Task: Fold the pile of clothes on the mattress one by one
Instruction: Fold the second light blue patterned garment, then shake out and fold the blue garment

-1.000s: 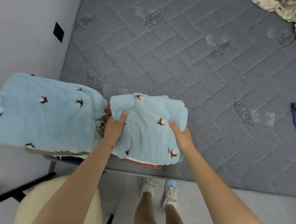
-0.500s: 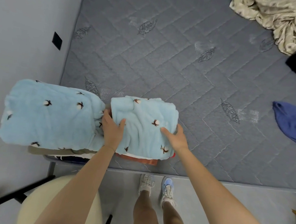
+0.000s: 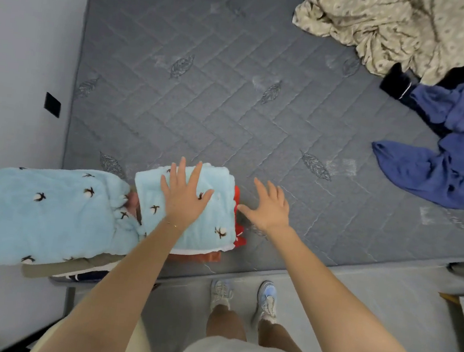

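Observation:
A folded light-blue fleece garment (image 3: 215,217) with small dark prints lies on top of a red folded piece (image 3: 237,233) near the front edge of the grey mattress (image 3: 232,104). My left hand (image 3: 184,196) rests flat on it with fingers spread. My right hand (image 3: 269,207) hovers open just right of the stack, over bare mattress, holding nothing. To the left sits a bigger folded light-blue fleece piece (image 3: 46,213) on a stack of other folded clothes (image 3: 72,269). Unfolded clothes lie at the far right: a blue garment (image 3: 440,169) and a black one (image 3: 398,81).
A crumpled beige patterned sheet (image 3: 398,30) fills the mattress's far right corner. A grey wall (image 3: 21,67) runs along the left with a black plate (image 3: 52,104) on it. My legs and shoes (image 3: 244,296) stand on the floor at the mattress's front edge.
Both hands let go of the small blue fleece piece. The left hand now lies flat on it; the right hand has lifted off to the right. The view tilted up toward the unfolded clothes.

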Available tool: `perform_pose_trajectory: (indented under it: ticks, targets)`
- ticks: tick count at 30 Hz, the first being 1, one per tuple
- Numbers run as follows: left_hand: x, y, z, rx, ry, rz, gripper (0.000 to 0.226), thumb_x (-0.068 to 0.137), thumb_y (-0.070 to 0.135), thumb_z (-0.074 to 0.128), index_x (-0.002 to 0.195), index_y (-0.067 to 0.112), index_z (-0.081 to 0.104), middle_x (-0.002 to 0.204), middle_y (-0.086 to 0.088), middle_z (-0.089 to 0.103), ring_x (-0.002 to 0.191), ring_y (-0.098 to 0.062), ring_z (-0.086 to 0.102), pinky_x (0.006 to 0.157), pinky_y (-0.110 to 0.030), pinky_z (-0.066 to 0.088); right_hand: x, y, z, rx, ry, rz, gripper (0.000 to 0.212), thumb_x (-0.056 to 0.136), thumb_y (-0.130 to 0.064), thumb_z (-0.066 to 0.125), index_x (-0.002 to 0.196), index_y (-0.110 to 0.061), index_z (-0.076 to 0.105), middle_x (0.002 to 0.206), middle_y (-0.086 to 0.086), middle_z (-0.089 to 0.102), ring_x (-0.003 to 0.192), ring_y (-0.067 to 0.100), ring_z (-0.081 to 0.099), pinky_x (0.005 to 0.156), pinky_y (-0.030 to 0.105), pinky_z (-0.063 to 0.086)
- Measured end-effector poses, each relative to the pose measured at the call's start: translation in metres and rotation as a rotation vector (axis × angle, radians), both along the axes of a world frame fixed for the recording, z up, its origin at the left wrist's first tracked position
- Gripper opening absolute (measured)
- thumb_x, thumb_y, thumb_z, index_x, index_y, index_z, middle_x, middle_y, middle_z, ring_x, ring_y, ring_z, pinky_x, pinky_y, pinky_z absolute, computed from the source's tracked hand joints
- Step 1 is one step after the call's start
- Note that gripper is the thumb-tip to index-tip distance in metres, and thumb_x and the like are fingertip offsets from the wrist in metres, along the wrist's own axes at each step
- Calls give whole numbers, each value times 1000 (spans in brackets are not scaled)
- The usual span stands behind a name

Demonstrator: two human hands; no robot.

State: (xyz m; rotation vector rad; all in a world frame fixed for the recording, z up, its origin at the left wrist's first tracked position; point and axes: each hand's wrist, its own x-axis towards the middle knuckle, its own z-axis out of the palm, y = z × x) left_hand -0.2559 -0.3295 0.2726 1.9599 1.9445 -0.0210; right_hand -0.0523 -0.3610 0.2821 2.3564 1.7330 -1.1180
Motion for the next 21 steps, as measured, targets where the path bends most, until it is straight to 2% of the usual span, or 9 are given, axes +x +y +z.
perform_pose_trajectory:
  ticks: [4, 11, 16, 21]
  targets:
    - [64, 16, 24, 30, 52, -197, 74, 92, 62, 44, 153, 34, 14, 163, -6, -2, 149, -28, -6, 116, -53, -5, 65, -4, 23, 32, -79, -53, 84, 86, -60, 56, 153, -36, 11, 163, 3, 3, 149, 27, -3, 119, 47, 7]
    - [233, 15, 48, -30, 78, -375, 80, 89, 67, 42, 154, 35, 9, 163, -1, -5, 149, -24, -10, 117, -54, -8, 223, -43, 46, 45, -142, -212, 84, 87, -59, 54, 153, -36, 7, 163, 1, 0, 149, 26, -4, 120, 47, 5]
    - [376, -9, 55, -103, 4, -380, 82, 90, 66, 44, 154, 34, 4, 163, 0, -5, 150, -24, -8, 117, -54, -6, 361, -91, 58, -7, -190, -286, 88, 88, -62, 53, 153, -35, 0, 163, 2, 0, 149, 28, -4, 119, 49, 7]
    - [502, -35, 67, -85, -66, -408, 83, 90, 64, 46, 154, 33, 3, 163, -1, -4, 150, -24, -6, 117, -53, -5, 483, -128, 78, 28, -211, -317, 90, 86, -63, 54, 153, -37, -1, 163, 2, 1, 149, 28, -4, 119, 48, 8]
